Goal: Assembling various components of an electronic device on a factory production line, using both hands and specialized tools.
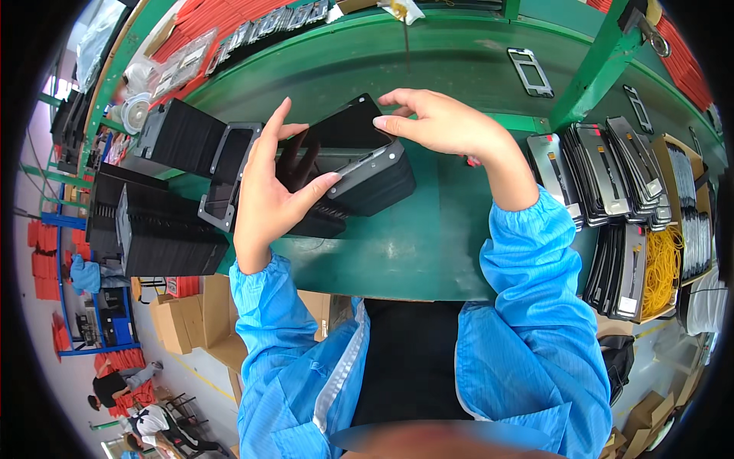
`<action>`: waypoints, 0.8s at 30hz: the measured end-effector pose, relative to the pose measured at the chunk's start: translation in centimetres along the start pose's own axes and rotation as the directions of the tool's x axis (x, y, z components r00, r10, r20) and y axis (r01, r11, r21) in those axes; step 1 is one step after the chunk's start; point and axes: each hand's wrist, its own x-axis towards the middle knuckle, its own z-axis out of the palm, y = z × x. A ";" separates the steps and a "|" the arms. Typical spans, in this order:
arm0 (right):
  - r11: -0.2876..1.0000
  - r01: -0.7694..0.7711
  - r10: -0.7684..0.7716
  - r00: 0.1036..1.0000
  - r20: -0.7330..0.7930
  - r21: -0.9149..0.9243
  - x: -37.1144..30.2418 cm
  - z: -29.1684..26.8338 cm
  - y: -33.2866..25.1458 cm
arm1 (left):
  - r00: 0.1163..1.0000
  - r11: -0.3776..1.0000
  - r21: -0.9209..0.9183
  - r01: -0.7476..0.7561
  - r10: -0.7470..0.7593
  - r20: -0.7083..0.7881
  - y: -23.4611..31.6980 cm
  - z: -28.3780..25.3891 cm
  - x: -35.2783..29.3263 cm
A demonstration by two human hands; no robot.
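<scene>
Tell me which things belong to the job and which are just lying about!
Job, it seems:
glossy black panel between left hand and right hand
black stack beside it

Probably lying about:
tangled yellow bands
cardboard box

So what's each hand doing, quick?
Left hand: open, fingers spread beside the shiny black panel.
Right hand: partly curled at the panel's corner; can't tell if it's gripping.

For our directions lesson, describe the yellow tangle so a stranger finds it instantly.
Follow the green bench right, past the person's right hand, to the stacked panels. Right of the lower stack lies the yellow tangle, its thin strands unlike the straight-edged dark and grey panels.
</scene>
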 end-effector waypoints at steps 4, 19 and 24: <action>0.999 0.032 -0.032 0.999 0.043 0.019 0.2 0.7 -0.4 | 0.999 0.999 -0.009 -0.033 0.033 -0.043 -0.5 -0.4 -0.7; 0.993 0.115 -0.115 0.993 0.025 -0.009 0.4 1.3 0.1 | 0.998 0.998 -0.048 -0.028 0.025 -0.060 -0.7 -0.6 -1.4; 0.985 0.133 -0.132 0.991 0.020 -0.106 0.0 0.8 -0.7 | 0.989 0.990 0.110 -0.091 0.103 -0.110 -2.2 -3.2 -2.9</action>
